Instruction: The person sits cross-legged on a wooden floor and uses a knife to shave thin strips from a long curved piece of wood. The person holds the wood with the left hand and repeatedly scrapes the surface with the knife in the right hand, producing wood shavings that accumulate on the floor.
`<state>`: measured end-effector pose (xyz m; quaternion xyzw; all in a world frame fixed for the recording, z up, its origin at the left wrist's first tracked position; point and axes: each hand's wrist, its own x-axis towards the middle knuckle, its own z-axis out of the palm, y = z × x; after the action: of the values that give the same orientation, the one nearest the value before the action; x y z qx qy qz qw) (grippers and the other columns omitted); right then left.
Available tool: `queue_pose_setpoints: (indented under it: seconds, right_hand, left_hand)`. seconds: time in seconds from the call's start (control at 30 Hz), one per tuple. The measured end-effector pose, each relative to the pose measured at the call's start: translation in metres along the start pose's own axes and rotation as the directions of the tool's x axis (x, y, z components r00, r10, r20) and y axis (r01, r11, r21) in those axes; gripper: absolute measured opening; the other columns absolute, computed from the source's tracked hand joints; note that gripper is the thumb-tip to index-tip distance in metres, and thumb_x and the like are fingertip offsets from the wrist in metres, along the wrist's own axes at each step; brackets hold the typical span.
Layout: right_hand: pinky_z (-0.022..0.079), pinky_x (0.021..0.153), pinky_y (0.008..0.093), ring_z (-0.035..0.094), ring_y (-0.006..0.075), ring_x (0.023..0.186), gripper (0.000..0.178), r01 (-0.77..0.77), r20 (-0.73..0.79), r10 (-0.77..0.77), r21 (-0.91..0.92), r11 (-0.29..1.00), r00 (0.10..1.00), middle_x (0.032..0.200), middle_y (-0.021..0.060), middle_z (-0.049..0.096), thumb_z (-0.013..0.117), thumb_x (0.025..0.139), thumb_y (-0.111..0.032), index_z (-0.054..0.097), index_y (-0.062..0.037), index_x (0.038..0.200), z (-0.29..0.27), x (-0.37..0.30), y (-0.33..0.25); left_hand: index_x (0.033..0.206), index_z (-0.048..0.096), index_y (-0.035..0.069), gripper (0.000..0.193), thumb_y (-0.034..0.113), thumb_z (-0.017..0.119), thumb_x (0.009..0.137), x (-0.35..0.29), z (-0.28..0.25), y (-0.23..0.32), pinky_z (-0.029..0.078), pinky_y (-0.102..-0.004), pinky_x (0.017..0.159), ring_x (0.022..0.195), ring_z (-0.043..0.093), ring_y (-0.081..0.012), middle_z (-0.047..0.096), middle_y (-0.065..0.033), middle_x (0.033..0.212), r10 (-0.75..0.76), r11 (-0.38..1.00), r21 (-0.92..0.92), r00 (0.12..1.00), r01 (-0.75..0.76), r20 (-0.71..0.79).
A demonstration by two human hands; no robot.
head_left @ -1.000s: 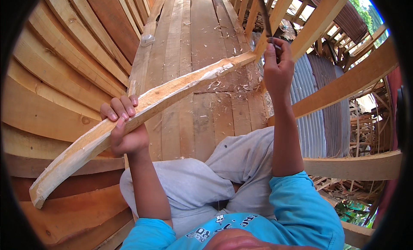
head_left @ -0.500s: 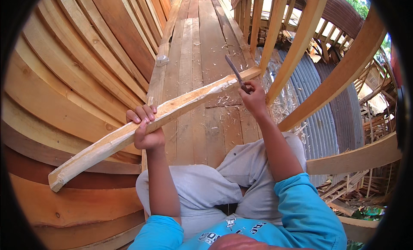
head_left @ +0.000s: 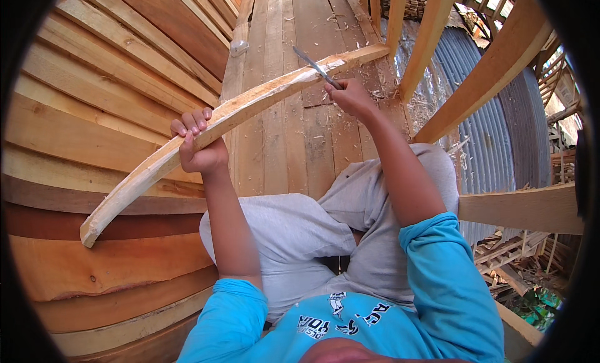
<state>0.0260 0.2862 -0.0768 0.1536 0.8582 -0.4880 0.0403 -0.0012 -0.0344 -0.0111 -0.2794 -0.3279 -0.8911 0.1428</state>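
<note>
A long wooden strip (head_left: 250, 103) with a pale, partly shaved edge runs from the lower left up to the right. My left hand (head_left: 201, 144) grips it left of its middle, fingers over the top edge and thumb on the near side. In my right hand (head_left: 351, 99) is a knife (head_left: 315, 66), its handle mostly hidden by the fingers. The blade points up and to the left and lies across the strip's upper edge near the far end. Whether it touches the wood, I cannot tell.
A plank wall (head_left: 112, 119) curves along the left. Wood shavings lie on the board floor (head_left: 269, 150), with a small clear plastic item (head_left: 239, 48) near the wall. Upright wooden posts (head_left: 431, 47) line the right, and corrugated metal sheets (head_left: 478, 106) lie beyond them.
My right hand has moved left along the strip, bringing the knife with it, and the blade now lies lower across the wood. The view has shifted, while my left hand keeps its grip.
</note>
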Motion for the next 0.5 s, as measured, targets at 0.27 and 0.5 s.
queue_pose_setpoints:
  seconds: [0.27,0.5]
  right_hand:
    - [0.046,0.099,0.0522,0.062,0.047,0.111,0.063,-0.098,-0.219,0.078,-0.083,0.992,0.973,0.113,0.031,0.066,0.03,0.096,-0.044,0.073,0.0011,0.106,0.019,0.001,-0.019]
    - [0.046,0.098,0.0524,0.063,0.0471,0.107,0.056,-0.096,-0.272,0.051,-0.154,0.983,0.961,0.109,0.0296,0.068,0.034,0.092,-0.037,0.073,0.0027,0.101,0.013,0.014,-0.013]
  left_hand:
    - [0.082,0.047,0.019,0.019,0.015,0.062,0.07,-0.001,0.001,0.0,0.039,-0.0364,0.09,0.077,0.047,-0.015,0.044,0.0019,0.074,-0.02,0.998,0.051,1.0,0.02,0.004]
    - [0.077,0.045,0.019,0.023,0.014,0.066,0.07,-0.004,0.01,0.009,0.039,-0.0364,0.095,0.079,0.05,-0.0133,0.044,0.0035,0.073,-0.076,0.992,0.095,0.997,0.079,-0.034]
